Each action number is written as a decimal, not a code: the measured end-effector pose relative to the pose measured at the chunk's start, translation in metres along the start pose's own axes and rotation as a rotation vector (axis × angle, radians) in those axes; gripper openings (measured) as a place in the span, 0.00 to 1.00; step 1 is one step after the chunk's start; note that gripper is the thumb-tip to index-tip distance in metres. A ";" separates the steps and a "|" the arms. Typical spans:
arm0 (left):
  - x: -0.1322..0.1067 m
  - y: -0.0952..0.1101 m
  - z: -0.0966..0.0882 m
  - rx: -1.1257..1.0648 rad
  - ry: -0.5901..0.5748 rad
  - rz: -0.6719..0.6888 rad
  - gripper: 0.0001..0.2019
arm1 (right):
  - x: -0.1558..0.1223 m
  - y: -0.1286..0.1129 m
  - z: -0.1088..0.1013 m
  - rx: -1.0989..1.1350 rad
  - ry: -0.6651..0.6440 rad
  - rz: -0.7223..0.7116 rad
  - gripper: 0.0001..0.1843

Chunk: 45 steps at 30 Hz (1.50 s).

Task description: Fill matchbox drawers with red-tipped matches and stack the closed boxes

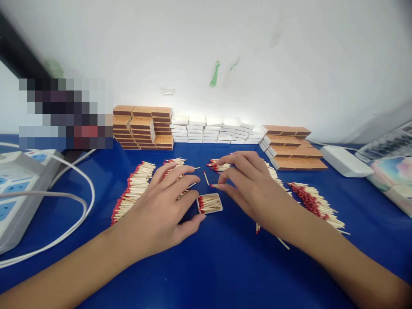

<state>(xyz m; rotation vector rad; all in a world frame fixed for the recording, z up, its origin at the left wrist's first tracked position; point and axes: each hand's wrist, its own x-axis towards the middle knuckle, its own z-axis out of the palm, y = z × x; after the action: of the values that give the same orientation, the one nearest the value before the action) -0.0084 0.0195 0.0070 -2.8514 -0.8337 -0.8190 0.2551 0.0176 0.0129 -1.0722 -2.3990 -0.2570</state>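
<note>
A small white matchbox tray (219, 209) lies on the blue table, filled with red-tipped matches (210, 201). My left hand (170, 206) has its thumb and forefinger at opposite sides of the tray's left end, its other fingers spread over a pile of matches. Just above the tray, my right hand (247, 184) pinches a match (214, 186) between thumb and forefinger, the red head pointing left. A loose match (206, 177) lies beside it. More matches (220, 166) lie behind my right fingers, partly hidden.
Brown matchboxes (141, 128) are stacked at the back left and more matchboxes (296, 152) at the back right, with white trays (212, 131) between. Match piles flank both hands: left (138, 184), right (315, 204). A power strip (19, 189) with white cables stands left, a white adapter (346, 161) right.
</note>
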 end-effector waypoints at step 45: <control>-0.004 -0.002 0.004 -0.015 -0.031 -0.003 0.10 | -0.002 -0.014 0.001 0.234 -0.116 -0.020 0.07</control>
<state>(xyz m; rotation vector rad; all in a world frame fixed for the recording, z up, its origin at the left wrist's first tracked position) -0.0104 0.0201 0.0017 -2.8833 -0.8396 -0.7864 0.2450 0.0072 0.0113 -0.9796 -2.4683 0.0802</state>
